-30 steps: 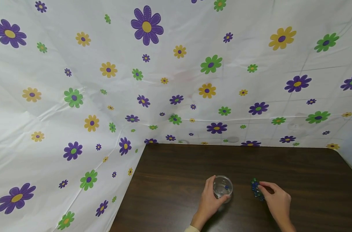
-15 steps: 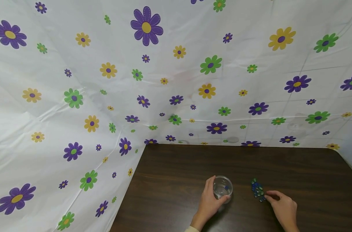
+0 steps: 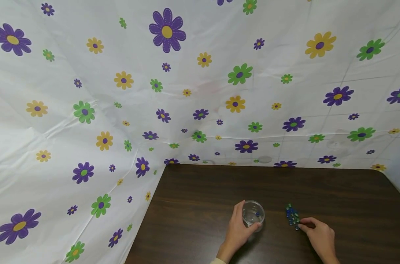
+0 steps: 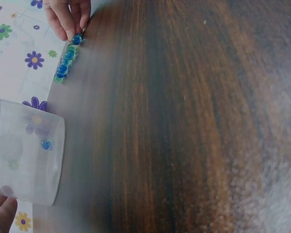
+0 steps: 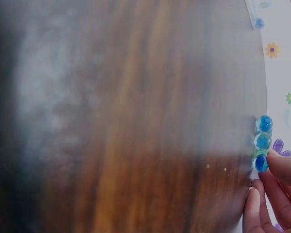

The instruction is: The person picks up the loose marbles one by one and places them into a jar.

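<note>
A clear cup [image 3: 252, 212] stands on the table, a blue marble [image 3: 257, 214] inside it. My left hand [image 3: 237, 229] grips the cup's near left side with thumb and fingers curved round it. To the right lies a cluster of blue and green glass marbles [image 3: 291, 214]. At the cluster's near end is my right hand [image 3: 320, 236]; in the right wrist view its thumb and finger pinch a blue marble [image 5: 261, 163]. That same marble [image 4: 76, 39] shows under the fingertips in the left wrist view, beside the others.
The dark wood-grain table [image 3: 193, 220] has its far edge against a white flower-printed sheet [image 3: 186, 91]. The sheet also hangs along the left side. The gap between cup and marbles is bare tabletop.
My right hand has drawn back from the middle of the cluster toward its near right end, then shifted slightly left to the end marble. The left hand and cup stay put.
</note>
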Demonstrator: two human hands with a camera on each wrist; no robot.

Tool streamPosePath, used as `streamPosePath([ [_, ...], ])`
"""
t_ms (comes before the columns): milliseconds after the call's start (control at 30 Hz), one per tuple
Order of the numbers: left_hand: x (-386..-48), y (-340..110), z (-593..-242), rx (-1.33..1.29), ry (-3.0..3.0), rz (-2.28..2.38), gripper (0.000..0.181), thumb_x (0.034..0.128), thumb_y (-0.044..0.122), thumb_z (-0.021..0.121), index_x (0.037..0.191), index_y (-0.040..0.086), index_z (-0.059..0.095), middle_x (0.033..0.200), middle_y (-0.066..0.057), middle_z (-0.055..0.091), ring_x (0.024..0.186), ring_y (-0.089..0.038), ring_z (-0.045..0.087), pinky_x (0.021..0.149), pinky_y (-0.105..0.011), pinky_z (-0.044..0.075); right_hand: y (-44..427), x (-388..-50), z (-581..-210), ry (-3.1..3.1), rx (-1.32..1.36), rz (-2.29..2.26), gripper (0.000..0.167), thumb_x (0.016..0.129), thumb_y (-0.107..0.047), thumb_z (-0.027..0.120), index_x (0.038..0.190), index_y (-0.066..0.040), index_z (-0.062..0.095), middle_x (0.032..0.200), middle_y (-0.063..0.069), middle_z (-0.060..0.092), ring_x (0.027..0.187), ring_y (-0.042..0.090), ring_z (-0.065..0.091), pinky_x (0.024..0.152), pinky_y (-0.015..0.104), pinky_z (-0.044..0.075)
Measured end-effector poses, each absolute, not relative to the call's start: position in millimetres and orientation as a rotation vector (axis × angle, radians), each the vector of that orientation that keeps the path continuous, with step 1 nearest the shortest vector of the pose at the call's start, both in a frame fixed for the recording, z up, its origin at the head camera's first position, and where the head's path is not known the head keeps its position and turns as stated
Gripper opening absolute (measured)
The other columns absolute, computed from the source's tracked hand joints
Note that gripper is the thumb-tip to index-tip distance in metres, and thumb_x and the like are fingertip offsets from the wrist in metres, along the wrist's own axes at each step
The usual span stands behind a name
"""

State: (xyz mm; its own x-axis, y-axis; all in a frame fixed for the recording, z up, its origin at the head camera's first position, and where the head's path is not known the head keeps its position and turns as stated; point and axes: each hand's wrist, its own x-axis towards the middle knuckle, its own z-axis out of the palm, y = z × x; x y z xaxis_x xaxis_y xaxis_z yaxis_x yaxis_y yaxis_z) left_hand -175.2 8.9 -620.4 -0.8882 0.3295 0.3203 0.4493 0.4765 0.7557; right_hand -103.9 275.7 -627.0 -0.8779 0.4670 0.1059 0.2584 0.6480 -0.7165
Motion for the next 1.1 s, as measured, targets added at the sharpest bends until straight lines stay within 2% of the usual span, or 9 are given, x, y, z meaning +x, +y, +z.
streamPosePath([
  [367,-175.6,8.7,-621.0,-0.686,-2.579,-1.380,0.084,0.0827,0.043,0.085,0.151,0.013,0.046,0.145,-0.002,0.053,0.122,-0.028,0.062,0.095,-0.040,0.054,276.5,-106.7,-627.6,-2.596,-0.574,1.088,0.010,0.085,-0.003,0.081,0.090,0.004,0.074,0.081,0.013,0.075,0.080,0.037,0.070,0.087,0.059,0.041],
  [433,-175.6,8.4,-621.3,-0.687,-2.579,-1.379,0.084,0.0828,0.044,0.084,0.151,0.012,0.046,0.146,-0.002,0.053,0.122,-0.028,0.062,0.095,-0.040,0.054,276.6,-106.4,-628.8,-2.575,-0.584,1.069,0.009,0.084,-0.002,0.081,0.087,0.002,0.074,0.079,0.012,0.074,0.074,0.029,0.069,0.083,0.055,0.043],
  [533,-175.6,8.0,-621.6,-0.697,-2.573,-1.368,0.084,0.0833,0.044,0.084,0.151,0.011,0.046,0.145,-0.003,0.054,0.122,-0.027,0.062,0.094,-0.040,0.054,277.0,-105.5,-629.5,-2.534,-0.606,1.025,0.010,0.083,-0.002,0.083,0.085,0.001,0.074,0.077,0.010,0.074,0.065,0.015,0.066,0.074,0.041,0.047],
  [600,-175.5,7.8,-621.6,-0.704,-2.565,-1.364,0.084,0.0836,0.044,0.084,0.151,0.011,0.046,0.145,-0.003,0.054,0.122,-0.028,0.062,0.094,-0.040,0.054,276.9,-105.2,-628.7,-2.500,-0.623,1.008,0.010,0.082,-0.002,0.083,0.085,0.002,0.074,0.077,0.011,0.074,0.063,0.014,0.064,0.070,0.033,0.044],
  [667,-175.5,7.9,-621.8,-0.712,-2.556,-1.360,0.084,0.0839,0.044,0.084,0.150,0.010,0.046,0.145,-0.004,0.054,0.122,-0.030,0.062,0.094,-0.040,0.054,277.1,-104.8,-627.2,-2.479,-0.615,0.985,0.010,0.083,-0.002,0.083,0.086,0.003,0.075,0.079,0.014,0.074,0.066,0.020,0.067,0.069,0.032,0.043],
  [767,-175.5,8.0,-622.0,-0.716,-2.550,-1.361,0.084,0.0841,0.044,0.084,0.150,0.010,0.046,0.145,-0.005,0.054,0.122,-0.031,0.062,0.095,-0.041,0.054,276.5,-104.3,-624.4,-2.458,-0.604,0.979,0.009,0.085,-0.001,0.082,0.089,0.005,0.076,0.084,0.020,0.075,0.079,0.039,0.071,0.077,0.043,0.041],
  [867,-175.4,7.7,-621.8,-0.711,-2.566,-1.371,0.084,0.0844,0.044,0.084,0.151,0.010,0.045,0.146,-0.004,0.053,0.123,-0.030,0.062,0.096,-0.041,0.054,275.3,-103.9,-620.4,-2.454,-0.631,0.985,0.009,0.087,-0.003,0.080,0.091,0.005,0.077,0.088,0.021,0.075,0.087,0.045,0.070,0.081,0.049,0.040],
  [967,-175.4,7.4,-621.1,-0.702,-2.597,-1.386,0.085,0.0848,0.045,0.084,0.152,0.011,0.044,0.147,-0.002,0.052,0.125,-0.028,0.060,0.097,-0.041,0.053,273.4,-104.9,-613.8,-2.452,-0.698,1.016,0.012,0.090,-0.008,0.080,0.094,0.004,0.078,0.087,0.018,0.076,0.078,0.034,0.072,0.078,0.038,0.043],
  [1100,-175.5,7.7,-619.9,-0.691,-2.636,-1.404,0.086,0.0853,0.045,0.083,0.153,0.012,0.043,0.149,-0.001,0.050,0.127,-0.026,0.058,0.097,-0.042,0.053,268.3,-105.4,-603.2,-2.426,-0.714,1.060,0.016,0.090,-0.012,0.080,0.096,0.003,0.079,0.087,0.016,0.077,0.064,0.005,0.063,0.061,0.020,0.041],
])
